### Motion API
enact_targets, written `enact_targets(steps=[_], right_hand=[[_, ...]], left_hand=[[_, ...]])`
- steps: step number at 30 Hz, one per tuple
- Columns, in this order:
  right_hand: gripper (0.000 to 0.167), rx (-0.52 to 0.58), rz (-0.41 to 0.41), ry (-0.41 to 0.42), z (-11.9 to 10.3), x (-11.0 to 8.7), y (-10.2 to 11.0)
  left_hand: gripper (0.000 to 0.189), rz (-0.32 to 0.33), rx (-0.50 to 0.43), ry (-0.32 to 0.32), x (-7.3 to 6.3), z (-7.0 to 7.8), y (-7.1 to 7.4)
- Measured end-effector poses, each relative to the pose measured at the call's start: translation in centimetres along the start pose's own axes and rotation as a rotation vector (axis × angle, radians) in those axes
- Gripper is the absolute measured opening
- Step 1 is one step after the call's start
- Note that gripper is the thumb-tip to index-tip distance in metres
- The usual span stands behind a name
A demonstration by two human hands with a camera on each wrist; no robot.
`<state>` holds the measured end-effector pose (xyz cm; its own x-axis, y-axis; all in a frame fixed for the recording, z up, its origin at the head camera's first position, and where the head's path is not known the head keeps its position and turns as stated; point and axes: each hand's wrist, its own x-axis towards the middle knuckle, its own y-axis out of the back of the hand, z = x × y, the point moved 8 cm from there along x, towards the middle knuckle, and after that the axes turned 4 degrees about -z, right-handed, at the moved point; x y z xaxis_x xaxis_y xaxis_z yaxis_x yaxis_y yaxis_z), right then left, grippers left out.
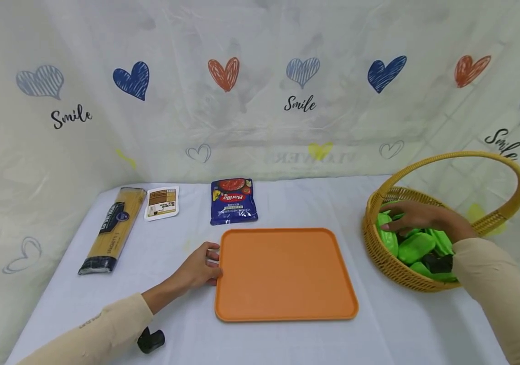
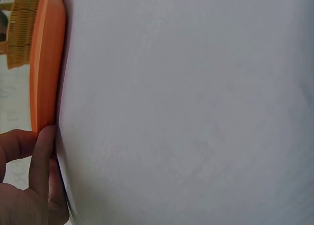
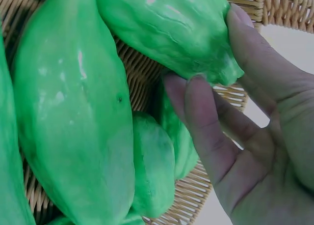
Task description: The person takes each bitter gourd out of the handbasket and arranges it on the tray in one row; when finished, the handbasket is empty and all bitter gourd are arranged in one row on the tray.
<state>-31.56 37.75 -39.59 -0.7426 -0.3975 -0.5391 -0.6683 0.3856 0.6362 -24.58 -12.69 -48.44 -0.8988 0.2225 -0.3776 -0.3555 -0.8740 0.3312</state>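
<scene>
At the left edge of an orange tray (image 1: pixel 285 276) is my left hand (image 1: pixel 200 268), its fingers and thumb pinching the rim. The left wrist view shows those fingers meeting the tray's side (image 2: pixel 48 63), which stands edge-on there. My right hand (image 1: pixel 412 215) reaches inside a wicker basket (image 1: pixel 385 261) of green peppers. In the right wrist view its thumb and fingers grip the blunt end of one glossy, wrinkled green pepper (image 3: pixel 169 26). A bigger green pepper (image 3: pixel 73 112) lies beside it, over several others partly hidden below.
A spaghetti pack (image 1: pixel 113 230) lies at the far left, with a small white-and-brown packet (image 1: pixel 161 203) next to it. Behind the tray is a blue Barilla sauce pouch (image 1: pixel 233 201). The basket's tall handle (image 1: pixel 460 154) arches over its opening. A printed curtain hangs behind the white-covered table.
</scene>
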Motion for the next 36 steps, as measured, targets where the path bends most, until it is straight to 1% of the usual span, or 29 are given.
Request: enact_targets(steps=[8, 15, 21, 26, 30, 36], right_hand=[[0.076, 0.012, 0.065, 0.085, -0.7, -1.6, 0.5], [0.072, 0.029, 0.102, 0.068, -0.8, -3.1, 0.9], [0.071, -0.011, 0.146, 0.056, -1.2, -4.7, 1.5], [0.069, -0.028, 0.218, 0.056, -1.3, -6.3, 2.1], [0.067, -0.052, 0.277, 0.063, -1.4, -7.2, 2.3], [0.064, -0.045, 0.291, 0.074, -2.1, -8.1, 1.9]], left_hand=[[0.063, 0.004, 0.006, 0.005, 0.0, -0.1, -0.2], [0.063, 0.006, -0.023, -0.003, 0.2, -0.1, -0.3], [0.063, 0.008, -0.021, 0.004, 0.1, -0.1, -0.2], [0.063, 0.005, -0.003, 0.012, 0.0, -0.1, -0.2], [0.062, 0.000, 0.012, 0.021, -0.1, 0.0, -0.1], [0.063, -0.008, 0.003, 0.008, -0.2, 0.2, -0.2]])
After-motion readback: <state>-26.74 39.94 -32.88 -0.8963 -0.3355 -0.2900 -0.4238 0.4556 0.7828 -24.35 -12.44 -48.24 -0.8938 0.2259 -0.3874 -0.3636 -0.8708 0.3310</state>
